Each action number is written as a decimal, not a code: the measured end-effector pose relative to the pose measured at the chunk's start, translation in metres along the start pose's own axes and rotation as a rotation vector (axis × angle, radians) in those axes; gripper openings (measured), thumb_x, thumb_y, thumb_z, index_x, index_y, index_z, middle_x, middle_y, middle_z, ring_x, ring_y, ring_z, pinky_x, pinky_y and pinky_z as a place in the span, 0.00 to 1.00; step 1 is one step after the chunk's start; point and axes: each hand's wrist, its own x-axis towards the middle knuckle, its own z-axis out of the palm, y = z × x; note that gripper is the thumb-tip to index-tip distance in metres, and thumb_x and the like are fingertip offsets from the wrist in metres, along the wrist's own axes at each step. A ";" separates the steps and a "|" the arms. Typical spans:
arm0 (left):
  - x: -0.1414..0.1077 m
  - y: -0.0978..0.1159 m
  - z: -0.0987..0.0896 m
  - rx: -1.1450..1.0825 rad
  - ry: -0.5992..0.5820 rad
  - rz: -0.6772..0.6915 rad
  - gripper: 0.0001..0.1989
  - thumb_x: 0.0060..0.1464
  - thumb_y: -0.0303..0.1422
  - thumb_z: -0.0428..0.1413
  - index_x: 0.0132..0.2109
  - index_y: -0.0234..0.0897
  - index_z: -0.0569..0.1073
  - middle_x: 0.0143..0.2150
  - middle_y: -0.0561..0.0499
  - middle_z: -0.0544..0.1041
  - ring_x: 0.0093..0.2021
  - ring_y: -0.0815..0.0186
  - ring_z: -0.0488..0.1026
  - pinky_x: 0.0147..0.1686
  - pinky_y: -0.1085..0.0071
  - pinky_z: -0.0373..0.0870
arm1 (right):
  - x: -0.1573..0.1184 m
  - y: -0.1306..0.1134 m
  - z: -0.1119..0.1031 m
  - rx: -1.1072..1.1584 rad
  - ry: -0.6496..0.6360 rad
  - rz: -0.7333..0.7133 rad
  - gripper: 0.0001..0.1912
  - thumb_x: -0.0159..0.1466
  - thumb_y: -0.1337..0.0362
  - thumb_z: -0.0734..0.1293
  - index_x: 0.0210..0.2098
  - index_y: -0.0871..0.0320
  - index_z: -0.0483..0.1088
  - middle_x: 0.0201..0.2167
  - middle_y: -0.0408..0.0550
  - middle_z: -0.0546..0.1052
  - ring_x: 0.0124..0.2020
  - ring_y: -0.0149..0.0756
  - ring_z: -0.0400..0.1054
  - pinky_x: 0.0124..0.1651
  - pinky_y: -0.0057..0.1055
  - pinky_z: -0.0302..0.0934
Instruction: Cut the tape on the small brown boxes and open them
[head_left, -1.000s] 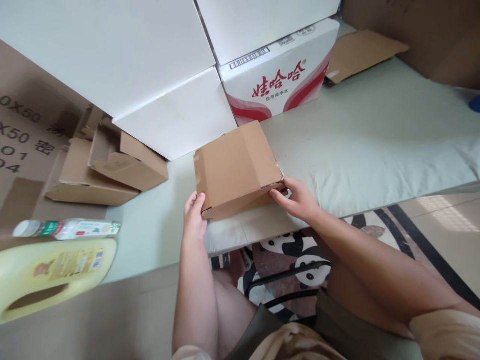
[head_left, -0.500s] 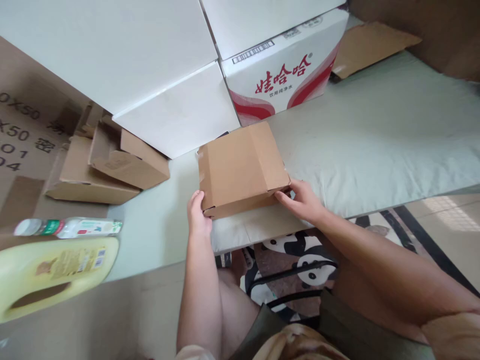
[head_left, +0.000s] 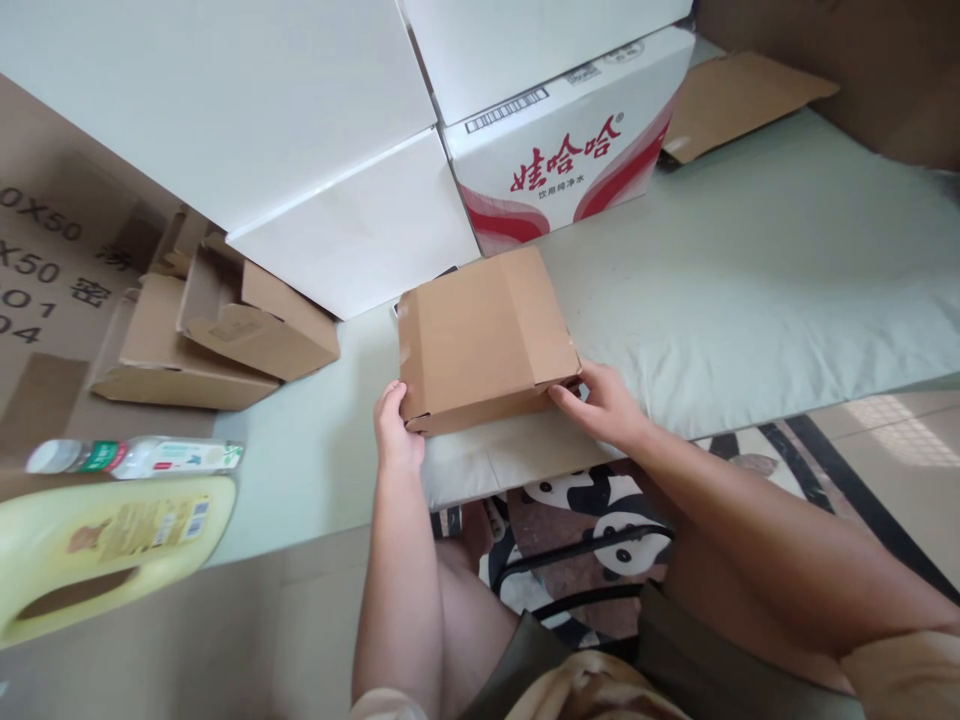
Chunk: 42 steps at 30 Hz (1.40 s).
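A closed brown cardboard box (head_left: 472, 325) rests on the pale green cloth-covered surface (head_left: 735, 270) in front of me. My left hand (head_left: 397, 425) grips its near left corner, thumb and fingers around the edge. At the near right corner, my right hand (head_left: 600, 400) holds the box with the thumb on the front side; some of its fingers are hidden behind the corner. A dark flat object (head_left: 445, 272) pokes out slightly from behind the box, too covered to identify.
White cartons (head_left: 360, 235) and a red-and-white water carton (head_left: 570, 150) stand behind. Open cardboard boxes (head_left: 262, 315) sit left, near a clear bottle (head_left: 142, 456) and a yellow jug (head_left: 112, 540). Flat cardboard (head_left: 750, 95) lies at back right. Below is a panda-patterned mat (head_left: 622, 545).
Almost nothing differs. Both hands keep their hold at the same corners, and the box stays in nearly the same place; the view shifts very slightly.
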 end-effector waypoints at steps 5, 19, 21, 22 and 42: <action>-0.001 0.001 0.000 0.009 -0.017 -0.003 0.21 0.30 0.41 0.68 0.25 0.39 0.64 0.23 0.59 0.67 0.25 0.72 0.66 0.25 0.75 0.58 | 0.000 0.000 -0.001 -0.014 0.002 -0.003 0.11 0.63 0.55 0.64 0.36 0.55 0.72 0.30 0.49 0.81 0.32 0.40 0.75 0.33 0.34 0.68; 0.001 -0.001 -0.001 0.000 -0.013 0.006 0.20 0.31 0.41 0.68 0.25 0.39 0.65 0.24 0.58 0.68 0.26 0.71 0.66 0.27 0.74 0.59 | 0.000 -0.003 -0.001 -0.025 0.004 -0.011 0.10 0.63 0.56 0.64 0.33 0.55 0.70 0.30 0.49 0.81 0.31 0.40 0.75 0.32 0.34 0.68; 0.002 -0.001 -0.001 -0.003 -0.019 0.010 0.20 0.31 0.40 0.69 0.25 0.39 0.65 0.24 0.58 0.68 0.26 0.71 0.66 0.27 0.74 0.59 | 0.001 -0.004 -0.001 -0.024 0.000 -0.009 0.10 0.63 0.56 0.64 0.33 0.55 0.70 0.30 0.49 0.81 0.31 0.40 0.75 0.32 0.34 0.67; 0.002 -0.001 -0.001 -0.006 -0.017 0.009 0.20 0.31 0.40 0.69 0.25 0.39 0.65 0.24 0.58 0.68 0.26 0.71 0.66 0.27 0.74 0.59 | 0.001 -0.004 -0.001 -0.023 -0.001 -0.006 0.10 0.63 0.55 0.63 0.33 0.55 0.70 0.30 0.49 0.81 0.31 0.40 0.75 0.32 0.34 0.67; 0.003 -0.002 -0.005 -0.022 -0.068 0.013 0.20 0.34 0.40 0.68 0.25 0.40 0.64 0.25 0.58 0.67 0.26 0.70 0.67 0.27 0.74 0.61 | 0.000 -0.004 0.001 -0.017 0.000 -0.072 0.10 0.65 0.59 0.63 0.30 0.55 0.72 0.27 0.46 0.79 0.30 0.38 0.74 0.33 0.33 0.68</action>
